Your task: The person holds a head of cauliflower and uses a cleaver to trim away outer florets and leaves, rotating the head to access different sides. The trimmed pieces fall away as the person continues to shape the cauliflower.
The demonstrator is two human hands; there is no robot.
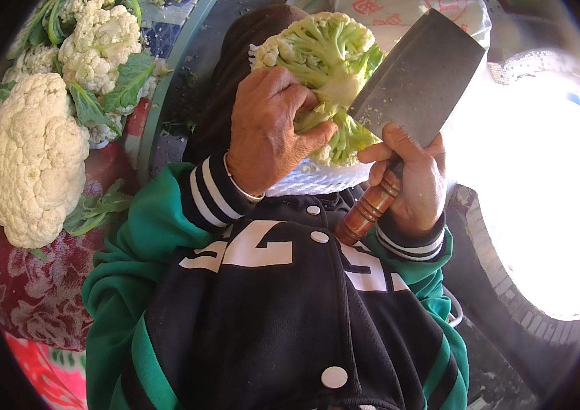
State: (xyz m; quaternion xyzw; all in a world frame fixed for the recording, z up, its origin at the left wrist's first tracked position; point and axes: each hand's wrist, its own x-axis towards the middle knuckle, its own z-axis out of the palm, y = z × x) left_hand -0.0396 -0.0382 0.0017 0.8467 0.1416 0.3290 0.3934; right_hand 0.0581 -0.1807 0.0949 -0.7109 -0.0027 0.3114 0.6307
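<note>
Ahead of my chest, a cauliflower head (331,51) is turned with its pale green stems and cut core toward me. My left hand (269,126) grips its left side, the thumb and fingers curled over the stems. In my right hand (416,174) is a cleaver (423,75), held by its brown ringed wooden handle. One finger lies along the base of the broad grey blade, which slants up to the right. The blade's lower left corner is at the cauliflower's stem; whether it touches or cuts in, I cannot tell. Small white crumbs stick to the blade.
Several cauliflowers lie at the left, a large white one (34,160) nearest, with green leaves (126,82) among them. Beneath the one I hold is a white woven basket (324,179). A whitish plastic bag (399,20) lies beyond it. Bright light washes out the right side.
</note>
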